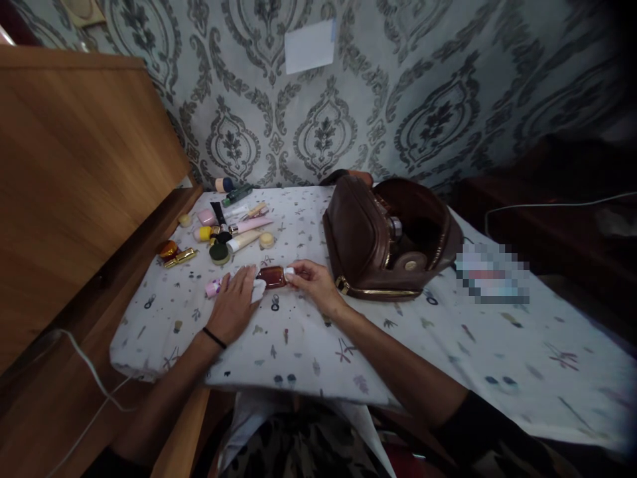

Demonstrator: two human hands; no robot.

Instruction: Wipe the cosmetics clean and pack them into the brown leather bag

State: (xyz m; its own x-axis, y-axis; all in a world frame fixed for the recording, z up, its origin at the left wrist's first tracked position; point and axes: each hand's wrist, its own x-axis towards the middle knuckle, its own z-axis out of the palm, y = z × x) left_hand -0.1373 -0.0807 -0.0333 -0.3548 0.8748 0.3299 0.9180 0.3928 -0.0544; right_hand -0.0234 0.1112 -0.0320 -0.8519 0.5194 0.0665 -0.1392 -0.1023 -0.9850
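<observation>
Brown bottle (pixel 271 277) is on or just above the counter (pixel 303 352). Right hand (pixel 314 281) has fingers pinching the white cap (pixel 288 274); left hand (pixel 233 304) covers the white cloth (pixel 259 290), can't tell if it's gripping. I'd steady the cap, press lightly.

Glossy bottle (pixel 271 277), smooth leather-look bag (pixel 354 229)

A white card (pixel 310 48) is on the swirly gray wall (pixel 326 133), top middle. A brown wooden board (pixel 79 153) stands upper left.
</observation>
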